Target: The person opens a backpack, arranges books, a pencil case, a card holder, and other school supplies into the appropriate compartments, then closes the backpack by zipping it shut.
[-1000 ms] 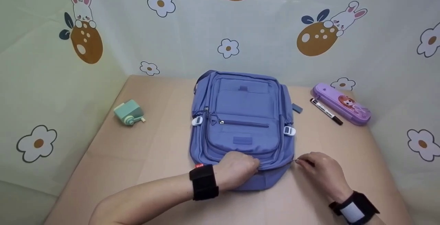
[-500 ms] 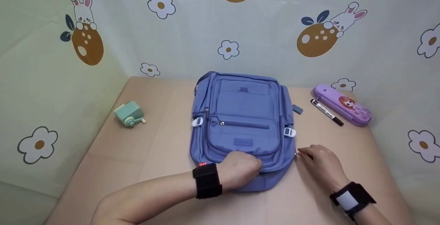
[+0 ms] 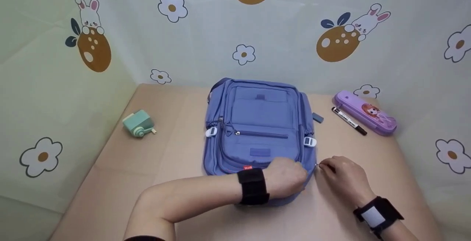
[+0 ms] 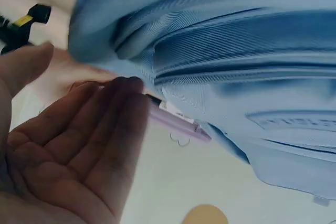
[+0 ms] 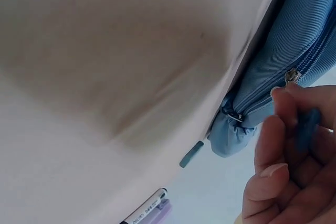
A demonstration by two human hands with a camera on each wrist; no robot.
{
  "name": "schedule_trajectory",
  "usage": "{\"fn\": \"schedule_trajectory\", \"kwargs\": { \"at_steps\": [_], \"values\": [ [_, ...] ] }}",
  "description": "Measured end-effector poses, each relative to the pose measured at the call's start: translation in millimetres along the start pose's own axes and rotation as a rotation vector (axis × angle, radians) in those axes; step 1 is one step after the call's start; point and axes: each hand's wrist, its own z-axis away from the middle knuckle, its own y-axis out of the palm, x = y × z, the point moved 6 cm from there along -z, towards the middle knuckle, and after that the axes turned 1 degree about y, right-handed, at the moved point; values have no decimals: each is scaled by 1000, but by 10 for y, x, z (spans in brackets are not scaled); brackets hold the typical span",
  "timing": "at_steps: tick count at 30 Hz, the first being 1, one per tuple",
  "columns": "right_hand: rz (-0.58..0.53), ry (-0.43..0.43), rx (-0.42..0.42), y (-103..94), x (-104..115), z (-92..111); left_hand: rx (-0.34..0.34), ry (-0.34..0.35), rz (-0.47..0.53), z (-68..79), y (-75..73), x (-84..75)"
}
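A blue backpack [image 3: 264, 112] lies on the table with its front pockets facing up. At its lower right side my right hand [image 3: 346, 176] pinches the pull of a zipper; in the right wrist view the metal slider [image 5: 292, 75] sits on the side zipper, and a blue pull tab [image 5: 308, 127] hangs inside the fingers. My left hand [image 3: 285, 177] is over the bag's lower right part. In the left wrist view, its fingers are extended and slightly bent, thumb apart, nothing between them, fingertips right by the bag's edge.
A green crank pencil sharpener [image 3: 138, 123] stands at the left. To the right lie a black-and-white marker [image 3: 349, 121] and a purple pencil case [image 3: 365, 113]. A small blue-grey tab [image 3: 318, 117] sticks out from the bag's right side. Patterned cloth walls [image 3: 206, 31] surround the table.
My left hand has let go of the bag's lower front and shifted right across it. The right hand moved slightly up along the side with the zipper pull, then stayed nearly still.
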Motion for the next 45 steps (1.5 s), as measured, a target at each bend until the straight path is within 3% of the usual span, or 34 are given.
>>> {"fn": "schedule_trajectory", "kwargs": {
  "at_steps": [7, 20, 28, 33, 39, 45],
  "values": [
    [-1, -24, -18, -5, 24, 10, 20, 9, -207, -101, 146, -146],
    [-17, -14, -1, 49, -141, -140, 31, 37, -141, -96, 137, -74],
    [-22, 13, 5, 169, -302, -415, 31, 44, -144, -91, 165, -87],
    [0, 54, 75, 213, -346, -634, -7, 52, -145, -79, 164, -97],
    [48, 52, 97, 232, -356, -901, -53, 60, -150, -54, 144, -94],
    [61, 78, 114, 259, -370, -989, -47, 60, -127, -52, 132, -74]
  ]
}}
